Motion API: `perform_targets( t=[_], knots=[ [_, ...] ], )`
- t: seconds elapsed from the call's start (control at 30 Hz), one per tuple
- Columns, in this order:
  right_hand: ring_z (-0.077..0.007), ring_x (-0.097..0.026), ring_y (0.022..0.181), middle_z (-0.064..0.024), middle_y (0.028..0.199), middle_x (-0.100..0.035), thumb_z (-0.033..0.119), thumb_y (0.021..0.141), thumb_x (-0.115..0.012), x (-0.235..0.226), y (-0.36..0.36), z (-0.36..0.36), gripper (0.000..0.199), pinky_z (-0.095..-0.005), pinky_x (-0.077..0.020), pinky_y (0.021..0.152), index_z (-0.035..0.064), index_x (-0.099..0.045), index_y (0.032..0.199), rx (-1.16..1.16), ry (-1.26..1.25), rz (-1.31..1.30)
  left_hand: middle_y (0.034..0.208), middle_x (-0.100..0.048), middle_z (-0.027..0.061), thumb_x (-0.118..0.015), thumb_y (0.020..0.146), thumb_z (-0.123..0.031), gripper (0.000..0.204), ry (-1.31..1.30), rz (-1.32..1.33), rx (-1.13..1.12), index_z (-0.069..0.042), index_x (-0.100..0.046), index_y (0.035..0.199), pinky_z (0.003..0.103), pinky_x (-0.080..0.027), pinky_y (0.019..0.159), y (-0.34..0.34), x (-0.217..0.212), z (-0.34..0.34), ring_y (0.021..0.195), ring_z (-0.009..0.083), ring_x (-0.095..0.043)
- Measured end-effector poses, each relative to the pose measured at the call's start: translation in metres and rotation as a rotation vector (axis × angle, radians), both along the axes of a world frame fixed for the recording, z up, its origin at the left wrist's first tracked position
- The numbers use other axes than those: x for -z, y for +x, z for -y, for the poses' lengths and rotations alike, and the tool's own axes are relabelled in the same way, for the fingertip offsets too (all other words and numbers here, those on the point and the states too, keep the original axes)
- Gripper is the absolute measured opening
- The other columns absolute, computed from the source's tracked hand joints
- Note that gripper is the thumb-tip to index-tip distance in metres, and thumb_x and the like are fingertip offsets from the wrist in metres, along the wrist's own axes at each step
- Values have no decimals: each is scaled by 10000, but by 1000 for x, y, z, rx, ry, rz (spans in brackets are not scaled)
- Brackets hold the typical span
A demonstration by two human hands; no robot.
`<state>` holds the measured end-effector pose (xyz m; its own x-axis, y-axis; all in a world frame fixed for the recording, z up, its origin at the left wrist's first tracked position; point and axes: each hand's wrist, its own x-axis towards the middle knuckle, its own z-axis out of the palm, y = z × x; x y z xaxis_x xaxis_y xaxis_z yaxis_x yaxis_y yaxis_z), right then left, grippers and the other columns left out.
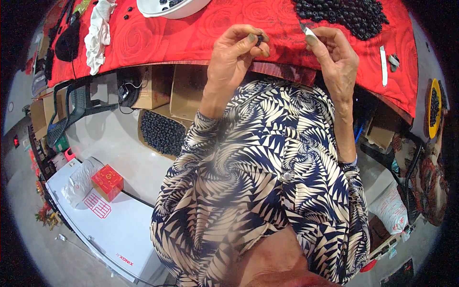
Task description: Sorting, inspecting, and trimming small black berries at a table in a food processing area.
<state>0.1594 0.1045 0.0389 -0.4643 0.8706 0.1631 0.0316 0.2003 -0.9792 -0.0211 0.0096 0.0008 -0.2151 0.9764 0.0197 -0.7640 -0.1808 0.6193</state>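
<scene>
Just over the near edge of the red-covered table, my left hand (232, 55) pinches a small round black piece (259, 40) between thumb and fingers. To its right, my right hand (338, 61) is closed on a small knife, whose short pale blade (306, 30) points up and left from under the thumb. The blade and the black piece are apart. Beyond my right hand lies a heap of similar black pieces (349, 16), spread loosely on the cloth. A white bowl (165, 13) with several such pieces stands at the far left of my hands.
The red rose-patterned cloth (138, 40) covers the table. A white cloth (98, 38) lies left and a white strip (383, 66) right. Below stand an open carton (143, 136) of dark pieces, a chair (71, 110) and a white chest (119, 234). A yellow tray (434, 107) sits far right.
</scene>
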Motion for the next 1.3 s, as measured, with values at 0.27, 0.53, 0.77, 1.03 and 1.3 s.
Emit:
perform_targets(
  t=[0.27, 0.53, 0.77, 1.03, 1.3],
  knots=[
    [-86, -601, 765, -39, 820, -648, 98, 813, -663, 3, 2, -1, 170, -220, -479, 692, -6, -600, 931, -18, 28, 11, 982, -618, 190, -621, 798, 9, 273, -11, -153, -107, 20, -554, 1062, 293, -524, 735, 12, -19, 3, 848, 256, -631],
    [-112, -621, 705, -62, 780, -646, 96, 789, -670, -22, -7, 21, 169, -243, -492, 621, 0, -596, 908, -78, 115, 95, 1006, -612, 170, -594, 800, 46, 242, 33, -124, -132, 23, -567, 1039, 290, -520, 794, 9, -13, 3, 894, 244, -618],
    [-213, -669, 715, -126, 777, -653, 94, 744, -704, -24, -11, 27, 215, -301, -519, 601, 9, -586, 904, -137, 321, 159, 1010, -611, 157, -593, 798, 56, 234, -11, -51, -125, 28, -570, 1029, 286, -519, 819, 10, -12, 5, 930, 232, -608],
    [-256, -663, 690, -137, 763, -641, 90, 724, -715, -22, -15, 30, 231, -324, -522, 580, 9, -586, 899, -135, 469, 164, 1006, -602, 125, -583, 768, 115, 231, -17, -110, -192, 38, -584, 986, 294, -500, 845, 16, -14, 5, 913, 179, -601],
    [-253, -652, 659, -123, 760, -637, 98, 725, -715, -22, -16, 29, 225, -324, -515, 566, 14, -591, 893, -132, 513, 155, 1008, -599, 121, -596, 762, 117, 224, 23, -181, -201, 32, -586, 969, 287, -490, 848, 17, -14, 4, 930, 177, -588]
  ],
)
